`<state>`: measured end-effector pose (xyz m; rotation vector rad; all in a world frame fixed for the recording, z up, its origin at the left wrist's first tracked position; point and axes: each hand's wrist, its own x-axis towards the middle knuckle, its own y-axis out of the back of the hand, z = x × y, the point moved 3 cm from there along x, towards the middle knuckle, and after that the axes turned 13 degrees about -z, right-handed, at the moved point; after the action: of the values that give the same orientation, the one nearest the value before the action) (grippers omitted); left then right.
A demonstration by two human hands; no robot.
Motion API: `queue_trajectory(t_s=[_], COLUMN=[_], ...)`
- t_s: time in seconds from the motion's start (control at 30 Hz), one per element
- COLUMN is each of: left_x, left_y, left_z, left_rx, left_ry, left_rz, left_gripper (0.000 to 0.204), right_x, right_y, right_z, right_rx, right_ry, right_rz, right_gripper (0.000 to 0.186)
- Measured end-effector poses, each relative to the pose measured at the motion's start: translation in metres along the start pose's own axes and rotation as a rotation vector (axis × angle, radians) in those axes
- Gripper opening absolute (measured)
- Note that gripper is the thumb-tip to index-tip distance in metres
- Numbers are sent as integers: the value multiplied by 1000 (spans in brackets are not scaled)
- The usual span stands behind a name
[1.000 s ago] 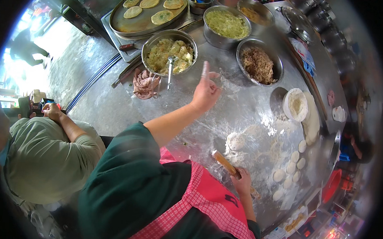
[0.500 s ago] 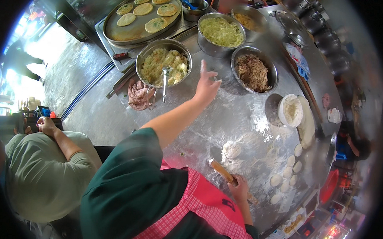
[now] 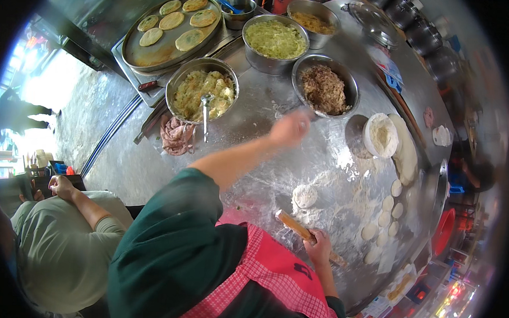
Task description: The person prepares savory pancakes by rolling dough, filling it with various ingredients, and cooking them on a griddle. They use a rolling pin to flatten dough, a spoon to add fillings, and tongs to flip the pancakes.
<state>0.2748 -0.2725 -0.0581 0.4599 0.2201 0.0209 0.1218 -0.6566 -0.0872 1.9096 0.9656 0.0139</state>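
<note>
**Floured steel table, rolling pin in the right hand**

The right hand's fingers are wrapped round the rolling pin; the left hand's are blurred, so I cannot tell whether they're apart. Just beyond the right fingers, near the rolling pin's tip, lies a dough disc; off to their right, small dough rounds. Near the left fingers sits a metal bowl. I'd keep a steady grip, the rolling pin's tip clear of the disc's edge.
</note>
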Motion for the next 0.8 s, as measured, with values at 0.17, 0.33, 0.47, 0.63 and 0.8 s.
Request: queue_trajectory(t_s=[0.17, 0.33, 0.47, 0.63, 0.8], left_x=[-70, -71, -68, -107, -115], left_y=[-129, -158, -147, -145, -183], left_z=[13, 17, 13, -29, -7], left_rx=[525, 709, 514, -221, 323], left_ry=[-338, -227, -155, 260, -51], left_rz=[-715, -701, -632, -422, -842], left_gripper=[61, 38, 25, 38, 46], right_x=[-2, 3, -12, -24, 39], right_y=[2, -1, -9, -16, 6], right_z=[-3, 3, 2, -16, -8], right_rx=[18, -8, 19, -203, -457], right_ry=[26, -1, 18, 35, -165], right_rz=[12, -33, 41, 101, 39], right_gripper=[39, 38, 40, 54, 68])
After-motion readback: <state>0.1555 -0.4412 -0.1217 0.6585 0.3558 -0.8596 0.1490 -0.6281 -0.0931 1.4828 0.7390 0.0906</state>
